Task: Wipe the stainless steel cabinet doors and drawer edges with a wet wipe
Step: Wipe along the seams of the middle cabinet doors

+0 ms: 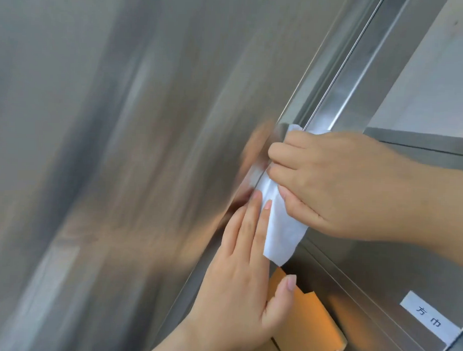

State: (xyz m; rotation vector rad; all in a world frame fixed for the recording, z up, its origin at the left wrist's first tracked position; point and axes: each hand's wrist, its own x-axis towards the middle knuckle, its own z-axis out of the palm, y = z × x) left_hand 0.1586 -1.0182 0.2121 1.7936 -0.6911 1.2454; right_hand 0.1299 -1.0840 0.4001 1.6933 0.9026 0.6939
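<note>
Nearest the lens in the head view, at about six o'clock, the left hand (237, 288) lies flat with fingers straight and together, holding nothing; its fingertips press on the edge of the big stainless door (148, 120), and two of them overlap the lower left margin of the wet wipe (278, 224). Coming in from three o'clock, the right hand (337, 184) is curled, its fingers bent over the upper part of the wipe and pinning it against the door's vertical edge, just right of centre. From that hand the white wipe hangs down as a loose strip toward five o'clock.

As a judgement, the step in hand is running the wipe along this door edge and the seam beside it. To do it well, fold the loose tail under the fingers so the cloth wraps the edge, keep firm even pressure, and draw it along the seam in one line while the flat hand steadies the door.

At five o'clock, below the wipe, a brown cardboard box (309, 325) shows behind the door edge; its contents cannot be made out. At four o'clock a drawer front (366, 279) carries a white label (430, 316); the drawer looks closed, so what it holds is hidden.
</note>
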